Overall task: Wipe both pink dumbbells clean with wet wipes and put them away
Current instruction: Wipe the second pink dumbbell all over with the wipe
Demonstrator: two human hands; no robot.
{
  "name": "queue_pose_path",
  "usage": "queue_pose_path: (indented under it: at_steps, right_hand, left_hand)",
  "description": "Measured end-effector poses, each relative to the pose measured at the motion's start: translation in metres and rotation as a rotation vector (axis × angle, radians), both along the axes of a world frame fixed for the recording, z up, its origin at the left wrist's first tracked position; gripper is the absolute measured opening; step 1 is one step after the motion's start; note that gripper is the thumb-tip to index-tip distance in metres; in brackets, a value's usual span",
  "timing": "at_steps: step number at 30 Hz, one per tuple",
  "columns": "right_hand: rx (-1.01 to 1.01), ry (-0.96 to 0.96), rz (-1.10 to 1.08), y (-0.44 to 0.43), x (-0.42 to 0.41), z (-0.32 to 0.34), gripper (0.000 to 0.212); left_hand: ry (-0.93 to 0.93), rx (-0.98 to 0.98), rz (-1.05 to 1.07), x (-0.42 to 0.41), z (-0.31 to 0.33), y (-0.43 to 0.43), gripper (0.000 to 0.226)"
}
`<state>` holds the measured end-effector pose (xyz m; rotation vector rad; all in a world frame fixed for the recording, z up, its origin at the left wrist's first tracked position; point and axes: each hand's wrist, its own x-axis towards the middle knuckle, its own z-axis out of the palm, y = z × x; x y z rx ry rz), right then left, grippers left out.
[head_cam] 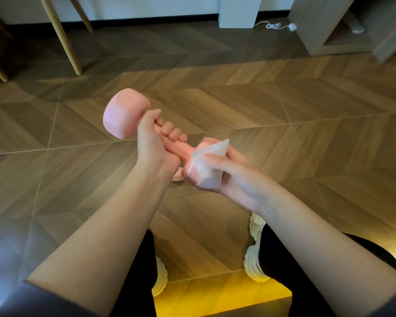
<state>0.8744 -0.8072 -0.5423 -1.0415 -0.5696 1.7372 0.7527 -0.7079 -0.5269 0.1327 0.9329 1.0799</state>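
Observation:
My left hand (152, 140) grips the handle of a pink dumbbell (124, 115), held in the air above the floor with one head up and to the left. My right hand (233, 177) wraps a white wet wipe (212, 164) around the dumbbell's near, lower head, fingers curled over the wipe. A small pink piece (177, 177) shows just below that head, behind my left wrist; it could be the second dumbbell on the floor, mostly hidden.
Wooden herringbone floor (284, 106) lies below. Wooden furniture legs (62, 37) stand at the far left, a white box (238, 10) with a cable at the far middle, a low wooden shelf unit (343, 30) at the far right. My legs and white shoes (254, 255) are below my arms.

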Motion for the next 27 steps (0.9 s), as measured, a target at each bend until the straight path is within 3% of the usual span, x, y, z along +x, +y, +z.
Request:
queue_pose_path:
  at_steps: [7, 11, 15, 19, 22, 26, 27]
  right_hand:
    - [-0.127, -0.113, -0.088, 0.004, -0.007, 0.005, 0.032]
    - [-0.091, -0.071, -0.125, 0.000, -0.003, 0.002, 0.017]
    - [-0.019, -0.119, -0.057, -0.004, -0.004, -0.001, 0.042]
    - [-0.007, -0.200, -0.143, -0.001, -0.013, 0.001, 0.039]
    - [-0.079, -0.171, -0.203, 0.004, -0.016, 0.002, 0.037]
    - [-0.194, -0.005, -0.024, 0.003, -0.004, 0.004, 0.056]
    - [-0.174, 0.026, 0.006, 0.001, -0.002, 0.005, 0.053]
  left_hand:
    - [0.020, 0.063, -0.029, 0.008, 0.004, -0.005, 0.033]
    - [0.050, 0.019, 0.002, 0.010, -0.001, -0.006, 0.032]
    - [0.059, 0.001, 0.021, 0.008, -0.003, -0.006, 0.030]
    - [0.044, 0.034, 0.012, 0.005, -0.001, -0.004, 0.031]
    - [0.014, 0.064, -0.002, 0.005, 0.002, -0.002, 0.033]
    - [-0.022, 0.103, 0.010, 0.001, 0.004, -0.002, 0.034]
    - [-0.031, 0.103, 0.021, 0.001, 0.003, -0.003, 0.033]
